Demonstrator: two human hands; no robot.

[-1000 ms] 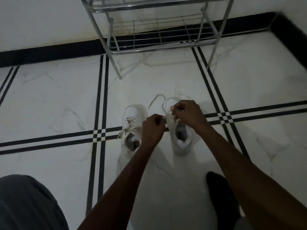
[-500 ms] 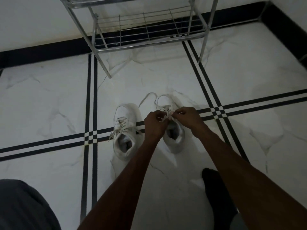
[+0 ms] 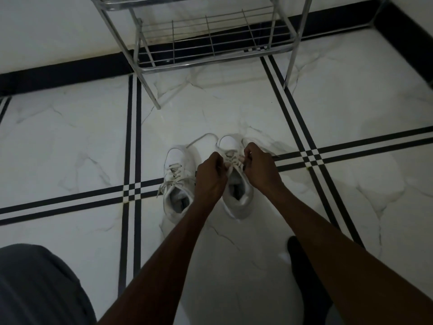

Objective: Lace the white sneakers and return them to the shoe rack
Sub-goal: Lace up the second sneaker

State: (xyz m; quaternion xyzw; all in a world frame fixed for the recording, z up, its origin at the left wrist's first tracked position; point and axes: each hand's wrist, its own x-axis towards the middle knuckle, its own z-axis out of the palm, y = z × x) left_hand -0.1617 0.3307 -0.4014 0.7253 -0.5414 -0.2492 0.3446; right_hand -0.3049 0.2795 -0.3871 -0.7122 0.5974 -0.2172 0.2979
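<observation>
Pinching the white lace (image 3: 230, 160) between them, left hand (image 3: 210, 178) and right hand (image 3: 259, 168) flank the right-side white canvas sneaker (image 3: 237, 195), its toe pointing away toward the chrome wire shoe rack (image 3: 210, 38).

Both hands (image 3: 234, 174) on sneaker laces (image 3: 232, 160)

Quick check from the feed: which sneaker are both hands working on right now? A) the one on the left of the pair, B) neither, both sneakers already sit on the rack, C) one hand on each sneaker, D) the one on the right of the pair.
D: the left hand and right hand both pinch the laces over the right sneaker, while the left sneaker lies untouched on the floor.
</observation>
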